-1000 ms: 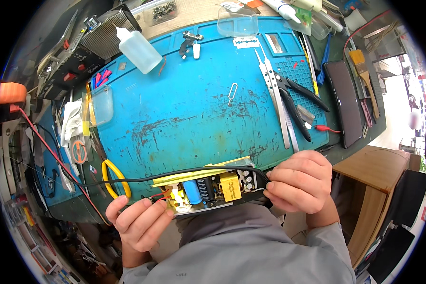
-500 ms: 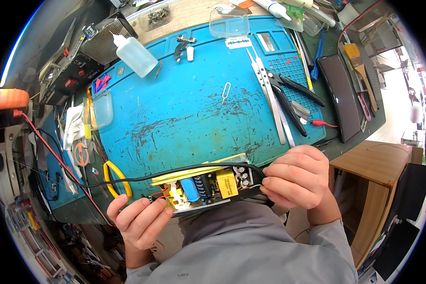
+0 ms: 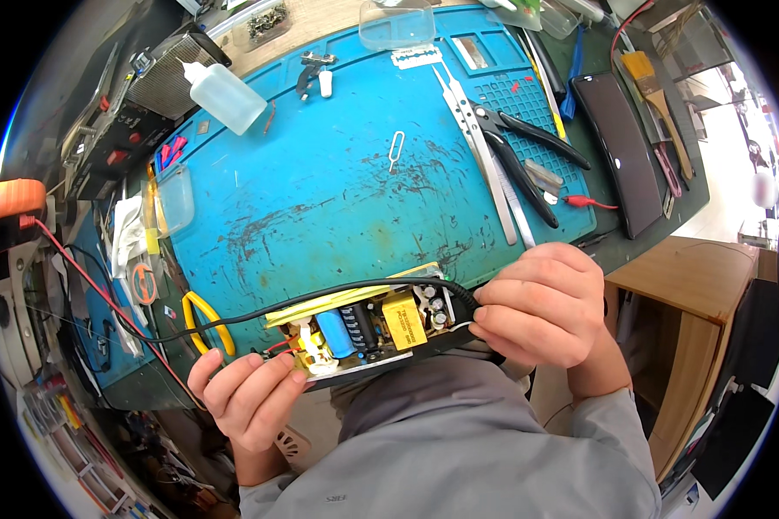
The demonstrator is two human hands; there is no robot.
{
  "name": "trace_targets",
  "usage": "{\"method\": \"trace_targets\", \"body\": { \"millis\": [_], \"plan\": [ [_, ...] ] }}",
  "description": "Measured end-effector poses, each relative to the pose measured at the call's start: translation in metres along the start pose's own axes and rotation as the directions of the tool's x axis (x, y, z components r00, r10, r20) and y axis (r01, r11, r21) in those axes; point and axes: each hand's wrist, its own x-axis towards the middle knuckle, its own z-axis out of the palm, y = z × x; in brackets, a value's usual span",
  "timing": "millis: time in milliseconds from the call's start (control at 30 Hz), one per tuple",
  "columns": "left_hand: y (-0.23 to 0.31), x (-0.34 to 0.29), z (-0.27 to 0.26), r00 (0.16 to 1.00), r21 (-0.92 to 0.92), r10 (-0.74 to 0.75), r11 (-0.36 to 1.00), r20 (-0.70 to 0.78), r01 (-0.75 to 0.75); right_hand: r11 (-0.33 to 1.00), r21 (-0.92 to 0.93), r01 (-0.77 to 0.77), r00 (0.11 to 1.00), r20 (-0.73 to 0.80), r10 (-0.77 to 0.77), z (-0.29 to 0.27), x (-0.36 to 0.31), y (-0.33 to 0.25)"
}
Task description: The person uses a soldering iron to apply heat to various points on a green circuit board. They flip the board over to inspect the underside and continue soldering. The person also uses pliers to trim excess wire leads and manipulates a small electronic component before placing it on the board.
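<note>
An opened power adapter (image 3: 360,329) is held level at the near edge of the bench, between my two hands. Inside its black casing show a yellow transformer (image 3: 403,321), a blue capacitor (image 3: 334,336), a black capacitor and several small silver-topped ones. Yellow film runs along its far side. My left hand (image 3: 249,400) pinches the left end, beside thin red wires (image 3: 279,346). At the opposite end, my right hand (image 3: 545,307) grips the casing where the ribbed sleeve of a black cable (image 3: 346,295) meets it. That cable crosses over the adapter toward the left.
A scratched blue mat (image 3: 320,199) covers the bench. On its right lie tweezers (image 3: 480,156), black-handled cutters (image 3: 519,169) and a razor blade (image 3: 416,57); a phone (image 3: 619,156) is beyond. A squeeze bottle (image 3: 227,99) lies at the far left, and yellow-handled pliers (image 3: 206,311) nearer.
The view has shifted a little, so the bench items sit higher and slightly left. Both hands keep their hold on the adapter, whose inside faces up slightly more.
</note>
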Motion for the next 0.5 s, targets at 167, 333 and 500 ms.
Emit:
{"method": "trace_targets", "body": {
  "millis": [167, 333, 500],
  "plan": [
    [-0.0002, 0.0012, 0.0019, 1.0, -0.002, -0.013, 1.0, -0.028, 0.013, 1.0, 0.0, -0.019, 1.0, 0.006, 0.019, 0.0007, -0.0015, -0.001],
    [-0.0009, 0.001, 0.0022, 0.999, -0.008, -0.009, 1.0, -0.032, 0.009, 1.0, 0.002, -0.014, 1.0, -0.006, 0.014, 0.0007, -0.001, -0.0008],
    [-0.0009, 0.0003, 0.0025, 0.999, -0.01, -0.012, 1.0, -0.039, 0.012, 1.0, -0.001, -0.008, 1.0, -0.002, 0.008, 0.0003, -0.0004, -0.0005]
  ]
}}
